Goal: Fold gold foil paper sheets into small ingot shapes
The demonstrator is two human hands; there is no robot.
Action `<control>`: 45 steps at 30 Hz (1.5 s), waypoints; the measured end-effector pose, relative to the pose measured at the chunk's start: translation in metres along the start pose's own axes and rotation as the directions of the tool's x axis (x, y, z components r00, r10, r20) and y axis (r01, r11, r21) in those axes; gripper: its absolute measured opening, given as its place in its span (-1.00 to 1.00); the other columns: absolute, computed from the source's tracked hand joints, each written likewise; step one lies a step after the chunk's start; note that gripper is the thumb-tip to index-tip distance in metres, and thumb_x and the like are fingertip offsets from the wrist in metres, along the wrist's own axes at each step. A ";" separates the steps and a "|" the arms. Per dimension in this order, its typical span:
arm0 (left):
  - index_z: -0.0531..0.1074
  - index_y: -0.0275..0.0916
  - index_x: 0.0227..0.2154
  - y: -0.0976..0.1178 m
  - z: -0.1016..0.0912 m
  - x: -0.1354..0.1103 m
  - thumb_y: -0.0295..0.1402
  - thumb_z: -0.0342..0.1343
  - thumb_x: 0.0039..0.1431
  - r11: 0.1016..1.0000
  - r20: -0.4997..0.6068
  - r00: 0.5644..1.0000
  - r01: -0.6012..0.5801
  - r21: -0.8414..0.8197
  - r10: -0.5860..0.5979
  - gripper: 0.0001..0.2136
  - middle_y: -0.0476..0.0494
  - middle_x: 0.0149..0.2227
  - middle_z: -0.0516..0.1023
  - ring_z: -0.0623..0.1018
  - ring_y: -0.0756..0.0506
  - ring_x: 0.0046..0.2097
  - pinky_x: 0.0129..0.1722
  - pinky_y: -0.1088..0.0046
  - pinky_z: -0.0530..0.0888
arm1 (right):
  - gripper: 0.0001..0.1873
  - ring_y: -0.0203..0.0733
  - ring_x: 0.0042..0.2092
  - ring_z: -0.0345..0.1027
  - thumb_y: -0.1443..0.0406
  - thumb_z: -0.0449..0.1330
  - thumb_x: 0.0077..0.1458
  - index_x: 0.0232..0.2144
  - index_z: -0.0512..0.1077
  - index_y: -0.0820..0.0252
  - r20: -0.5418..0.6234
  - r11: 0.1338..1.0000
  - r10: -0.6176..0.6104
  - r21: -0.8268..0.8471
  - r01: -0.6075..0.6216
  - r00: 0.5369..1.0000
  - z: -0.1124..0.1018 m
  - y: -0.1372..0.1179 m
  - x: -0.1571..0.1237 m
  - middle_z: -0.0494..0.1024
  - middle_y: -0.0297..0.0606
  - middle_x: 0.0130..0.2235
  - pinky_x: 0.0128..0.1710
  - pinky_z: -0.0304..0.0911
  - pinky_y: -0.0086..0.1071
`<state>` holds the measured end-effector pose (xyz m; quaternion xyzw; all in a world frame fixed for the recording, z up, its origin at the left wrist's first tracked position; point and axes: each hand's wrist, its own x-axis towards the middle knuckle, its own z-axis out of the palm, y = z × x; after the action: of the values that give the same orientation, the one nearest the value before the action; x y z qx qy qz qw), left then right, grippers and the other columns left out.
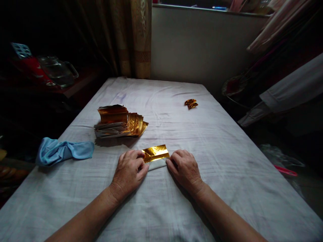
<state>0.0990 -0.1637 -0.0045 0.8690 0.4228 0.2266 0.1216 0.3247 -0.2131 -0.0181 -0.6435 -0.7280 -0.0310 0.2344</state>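
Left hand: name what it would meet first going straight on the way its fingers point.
The gold paper: the fingers of the left hand touch its edge; beyond it, probably the right hand.

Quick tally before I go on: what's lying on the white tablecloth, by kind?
Single gold sheet, held at its ends by the left hand and right hand: 1
Stack of gold sheets: 1
Small folded gold piece: 1
Blue cloth: 1
Total: 4
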 end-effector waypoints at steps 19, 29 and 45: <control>0.58 -0.10 -0.19 -0.004 0.000 -0.002 -0.32 0.21 0.21 0.990 -0.047 0.989 -0.141 0.016 0.141 -0.87 -0.09 -0.07 0.58 0.46 -0.21 0.04 0.11 0.10 0.23 | -0.89 -0.12 -0.19 0.38 0.27 0.20 0.17 -0.39 0.50 0.12 0.053 0.964 0.107 0.239 -0.117 0.993 -0.006 0.012 -0.003 0.54 -0.24 -0.28 -0.12 0.24 -0.27; 0.56 -0.15 -0.18 -0.002 -0.002 -0.001 -0.25 0.26 0.18 0.980 -0.035 0.980 -0.195 0.047 0.197 -0.82 -0.09 -0.14 0.63 0.52 -0.21 -0.05 0.14 0.07 0.19 | -0.90 -0.07 -0.11 0.39 0.30 0.32 0.04 -0.32 0.54 0.09 0.105 0.963 0.124 0.229 -0.146 0.987 -0.009 0.008 -0.005 0.55 -0.23 -0.19 -0.04 0.26 -0.19; 0.54 -0.15 -0.16 -0.002 0.001 -0.003 -0.29 0.18 0.24 0.978 -0.025 0.978 -0.206 0.031 0.207 -0.85 -0.09 -0.12 0.61 0.52 -0.18 -0.05 0.12 0.09 0.19 | -0.86 -0.05 -0.13 0.45 0.31 0.20 0.08 -0.28 0.52 0.09 0.090 0.903 0.198 0.371 -0.217 0.976 -0.009 0.007 -0.006 0.62 -0.23 -0.21 -0.08 0.28 -0.17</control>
<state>0.0964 -0.1644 -0.0073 0.9065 0.3352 0.2442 0.0793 0.3343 -0.2202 -0.0141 -0.6605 -0.6533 0.1513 0.3376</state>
